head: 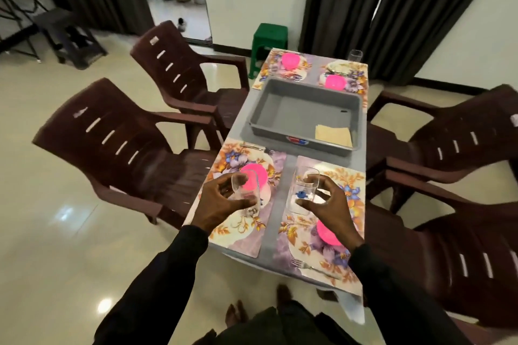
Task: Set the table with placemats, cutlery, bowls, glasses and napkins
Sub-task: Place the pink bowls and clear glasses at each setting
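Flowery placemats (350, 179) and pink bowls (290, 60) are down; glasses, napkins to go.
Left hand (218, 204) fingers grip a plain clear glass (248, 185); right hand (330, 204) fingers grip a blue-marked clear glass (302, 199).

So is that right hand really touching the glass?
Touching. The head view shows the right hand, its fingers and thumb curled round the glass.
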A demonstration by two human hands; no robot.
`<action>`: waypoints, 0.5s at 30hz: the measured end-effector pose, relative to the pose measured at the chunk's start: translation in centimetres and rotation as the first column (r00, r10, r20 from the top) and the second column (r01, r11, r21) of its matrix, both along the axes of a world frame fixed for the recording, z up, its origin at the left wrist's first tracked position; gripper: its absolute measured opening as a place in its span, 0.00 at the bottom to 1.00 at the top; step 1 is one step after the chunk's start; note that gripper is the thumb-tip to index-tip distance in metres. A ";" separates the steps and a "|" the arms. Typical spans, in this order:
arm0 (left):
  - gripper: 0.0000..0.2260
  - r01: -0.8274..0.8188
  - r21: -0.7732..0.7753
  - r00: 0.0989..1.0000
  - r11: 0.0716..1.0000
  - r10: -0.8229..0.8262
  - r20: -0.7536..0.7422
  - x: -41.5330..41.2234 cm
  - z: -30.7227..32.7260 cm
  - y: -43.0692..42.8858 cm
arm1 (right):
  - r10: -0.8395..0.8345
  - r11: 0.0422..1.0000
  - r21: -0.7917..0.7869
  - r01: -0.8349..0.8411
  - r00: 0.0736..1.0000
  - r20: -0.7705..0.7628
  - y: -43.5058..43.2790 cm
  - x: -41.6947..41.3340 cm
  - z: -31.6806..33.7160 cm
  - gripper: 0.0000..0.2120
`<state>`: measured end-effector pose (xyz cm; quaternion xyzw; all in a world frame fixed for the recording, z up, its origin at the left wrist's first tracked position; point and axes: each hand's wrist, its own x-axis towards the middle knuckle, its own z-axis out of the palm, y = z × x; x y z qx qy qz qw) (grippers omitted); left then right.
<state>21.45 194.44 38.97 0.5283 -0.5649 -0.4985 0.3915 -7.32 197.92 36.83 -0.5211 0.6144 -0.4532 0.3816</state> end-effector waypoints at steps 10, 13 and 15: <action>0.29 0.043 0.037 0.999 0.998 -0.043 0.003 -5.3 -1.3 -4.7 | -0.116 0.990 0.063 0.124 0.986 -0.116 -4.6 -8.2 -3.1 0.25; 0.29 0.057 0.052 0.998 0.997 -0.058 0.016 -7.2 -1.7 -6.3 | -0.119 0.985 0.104 0.136 0.981 -0.151 -6.1 -10.1 -4.1 0.25; 0.30 0.069 0.058 0.997 0.996 -0.070 0.021 -8.3 -1.9 -7.2 | -0.124 0.981 0.126 0.148 0.977 -0.176 -6.9 -11.3 -4.9 0.25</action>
